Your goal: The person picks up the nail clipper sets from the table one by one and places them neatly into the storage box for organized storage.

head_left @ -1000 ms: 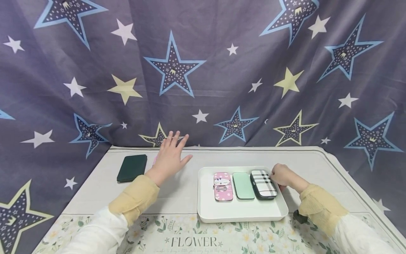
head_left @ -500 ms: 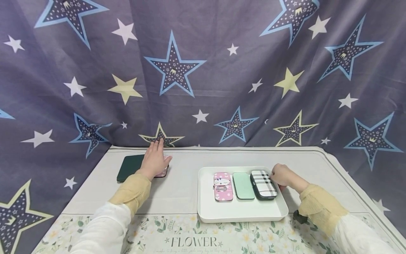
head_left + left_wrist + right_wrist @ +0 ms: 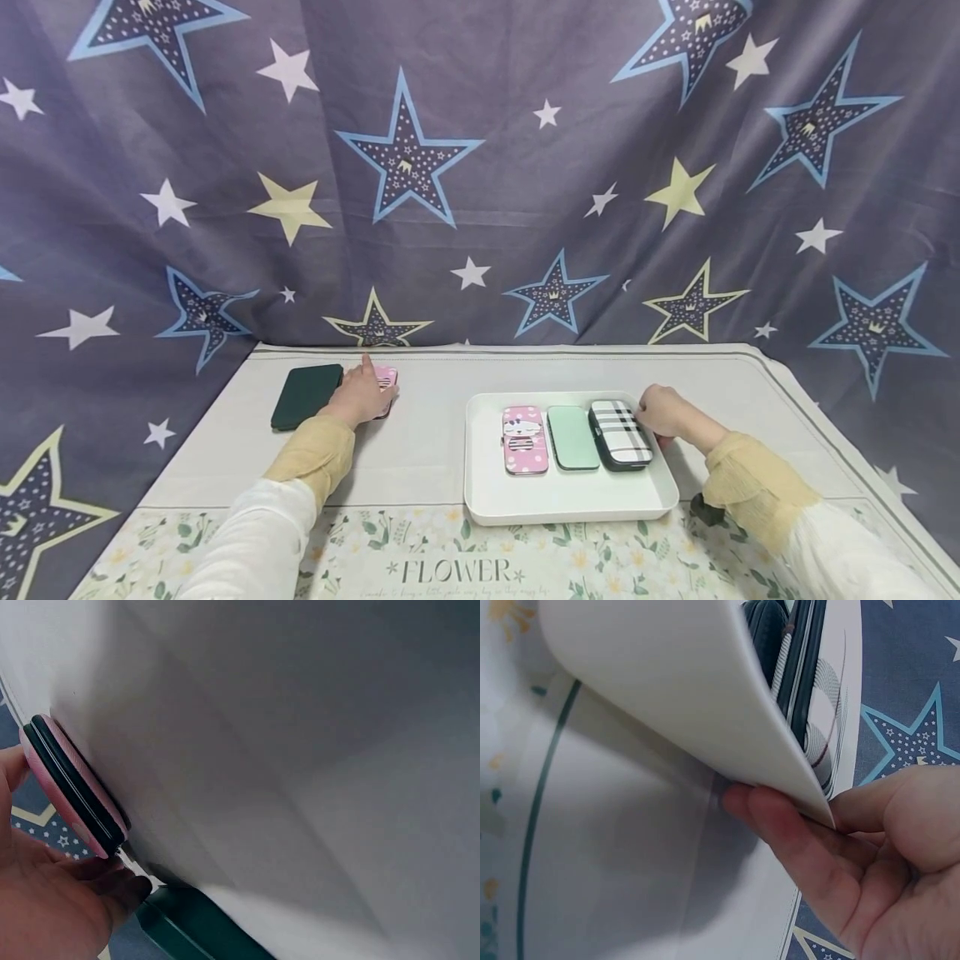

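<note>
In the head view my left hand (image 3: 358, 397) is at a pink patterned case (image 3: 387, 380) at the back left, partly covering it. The left wrist view has the thumb at one end of this pink case (image 3: 75, 784) and the fingers at the other, gripping it close over the table. A dark green case (image 3: 306, 397) lies just left of that hand. My right hand (image 3: 671, 414) pinches the right rim of a white tray (image 3: 570, 504), thumb on top and fingers below. Inside the tray lie a pink cat-print case (image 3: 525, 442), a mint green case (image 3: 573, 438) and a black-and-white plaid case (image 3: 621, 435).
The table has a pale cloth (image 3: 427, 467) with a floral strip along the front. Behind it hangs a purple-grey curtain (image 3: 480, 208) printed with stars. A small dark object (image 3: 707, 510) lies by the right sleeve.
My left hand has come down leftward from above the table onto the pink case and its fingers have closed round it. The right hand stays at the tray's rim.
</note>
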{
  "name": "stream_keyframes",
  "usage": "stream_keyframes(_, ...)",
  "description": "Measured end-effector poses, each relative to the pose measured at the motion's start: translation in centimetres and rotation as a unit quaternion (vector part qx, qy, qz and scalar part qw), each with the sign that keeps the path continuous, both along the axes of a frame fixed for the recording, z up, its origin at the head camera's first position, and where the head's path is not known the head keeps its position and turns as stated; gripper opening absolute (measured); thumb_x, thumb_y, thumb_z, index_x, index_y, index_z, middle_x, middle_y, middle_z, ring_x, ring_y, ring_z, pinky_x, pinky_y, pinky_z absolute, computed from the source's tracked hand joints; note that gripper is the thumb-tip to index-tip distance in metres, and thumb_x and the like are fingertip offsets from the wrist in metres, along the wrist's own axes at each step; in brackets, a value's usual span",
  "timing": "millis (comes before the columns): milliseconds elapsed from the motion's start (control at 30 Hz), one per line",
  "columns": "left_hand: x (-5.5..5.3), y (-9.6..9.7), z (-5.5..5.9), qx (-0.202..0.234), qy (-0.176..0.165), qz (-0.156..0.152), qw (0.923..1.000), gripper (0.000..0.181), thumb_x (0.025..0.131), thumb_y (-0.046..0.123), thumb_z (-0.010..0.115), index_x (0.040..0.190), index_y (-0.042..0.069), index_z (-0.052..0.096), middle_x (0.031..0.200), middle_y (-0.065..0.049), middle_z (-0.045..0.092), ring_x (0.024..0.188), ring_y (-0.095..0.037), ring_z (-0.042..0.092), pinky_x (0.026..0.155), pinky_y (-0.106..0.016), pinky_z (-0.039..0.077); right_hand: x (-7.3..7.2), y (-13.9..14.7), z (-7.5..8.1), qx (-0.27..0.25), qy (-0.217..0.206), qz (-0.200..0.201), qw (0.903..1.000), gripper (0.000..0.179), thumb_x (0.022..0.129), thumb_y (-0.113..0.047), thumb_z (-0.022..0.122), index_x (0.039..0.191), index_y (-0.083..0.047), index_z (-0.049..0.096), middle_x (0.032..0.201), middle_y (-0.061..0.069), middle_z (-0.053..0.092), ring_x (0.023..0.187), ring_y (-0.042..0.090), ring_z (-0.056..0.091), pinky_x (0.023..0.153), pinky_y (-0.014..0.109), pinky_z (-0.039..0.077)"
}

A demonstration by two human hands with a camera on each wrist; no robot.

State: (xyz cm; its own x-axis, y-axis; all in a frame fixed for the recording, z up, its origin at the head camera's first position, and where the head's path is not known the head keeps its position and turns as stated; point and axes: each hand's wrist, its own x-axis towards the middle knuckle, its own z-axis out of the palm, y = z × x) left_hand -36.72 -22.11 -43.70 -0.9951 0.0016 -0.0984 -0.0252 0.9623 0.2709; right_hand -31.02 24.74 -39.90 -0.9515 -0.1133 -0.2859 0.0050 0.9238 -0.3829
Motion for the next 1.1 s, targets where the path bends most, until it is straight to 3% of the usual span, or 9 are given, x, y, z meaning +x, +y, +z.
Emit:
stream_keyframes(300, 0.3, 0.1, 0.5, -0.015, 0.01, -0.017, 0.9997, 0.075, 0.093, 0.039, 0.051, 0.132, -0.023, 0.031, 0.125, -0.04, 0.042, 0.118, -0.052, 0.042, 0.098, -0.058, 0.039, -0.4, 0.0, -0.1, -0.005, -0.006, -0.007, 0.9999, 0.03, 0.094, -0.008, 0.047, 0.102, 0.017, 0.061, 0.068, 0.012, 0.063, 0.052, 0.015, 0.063, 0.05, 0.024, 0.054)
stream_keyframes(533, 0.0, 0.3, 0.8, -0.013, 0.019, 0.004, 0.9997, 0.067, 0.088, 0.039, 0.059, 0.12, -0.018, 0.047, 0.11, -0.033, 0.051, 0.106, -0.046, 0.05, 0.085, -0.056, 0.047, -0.3, -0.1, -0.1, -0.004, -0.013, -0.013, 0.9998, 0.029, 0.094, -0.009, 0.047, 0.101, 0.016, 0.062, 0.066, 0.011, 0.063, 0.053, 0.015, 0.063, 0.051, 0.025, 0.054)
stream_keyframes(900, -0.3, 0.9, 1.1, 0.033, 0.033, 0.058, 0.9972, 0.068, 0.074, 0.031, 0.069, 0.118, -0.016, 0.047, 0.111, -0.035, 0.049, 0.103, -0.049, 0.049, 0.081, -0.054, 0.049, 0.2, 0.0, -0.2, -0.007, 0.005, -0.005, 1.0, 0.027, 0.094, -0.008, 0.048, 0.094, 0.012, 0.065, 0.06, 0.008, 0.062, 0.05, 0.014, 0.062, 0.048, 0.024, 0.053)
stream_keyframes(1100, -0.3, 0.4, 1.4, 0.08, 0.03, 0.072, 0.9938, 0.081, 0.07, 0.034, 0.078, 0.126, -0.014, 0.044, 0.117, -0.038, 0.046, 0.109, -0.053, 0.046, 0.089, -0.055, 0.046, 0.3, -0.1, -0.1, -0.008, 0.008, -0.007, 0.9999, 0.027, 0.094, -0.009, 0.048, 0.094, 0.013, 0.065, 0.061, 0.008, 0.062, 0.051, 0.014, 0.062, 0.048, 0.025, 0.053)
